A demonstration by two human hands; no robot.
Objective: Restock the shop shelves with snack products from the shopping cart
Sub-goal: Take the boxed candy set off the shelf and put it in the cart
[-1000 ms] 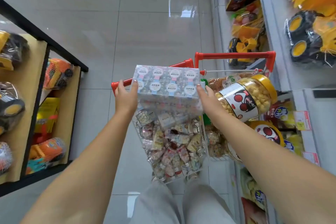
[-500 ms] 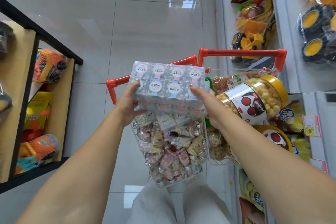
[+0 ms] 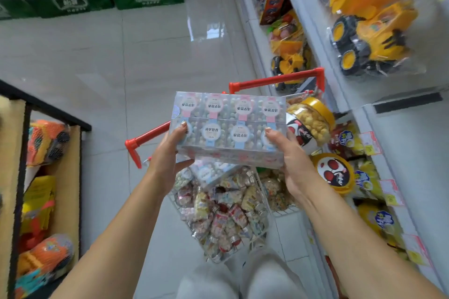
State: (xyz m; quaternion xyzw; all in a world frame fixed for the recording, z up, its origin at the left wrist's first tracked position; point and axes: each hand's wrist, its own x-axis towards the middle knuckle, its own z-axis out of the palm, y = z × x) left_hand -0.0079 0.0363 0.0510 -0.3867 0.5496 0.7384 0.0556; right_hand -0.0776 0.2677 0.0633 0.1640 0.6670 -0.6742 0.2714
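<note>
Snack multipack [image 3: 228, 128], a clear box of small round-labelled tubs, is held level above the shopping cart [image 3: 274, 80]. Left hand [image 3: 170, 160] clamps its left end and right hand [image 3: 291, 162] its right end, thumbs on top, fingers beneath. Shop shelves [image 3: 379, 153] stand just right.

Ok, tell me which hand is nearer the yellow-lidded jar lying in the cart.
Right. The right hand grips the clear box's end beside the yellow-lidded jar; the left hand holds the far end.
</note>
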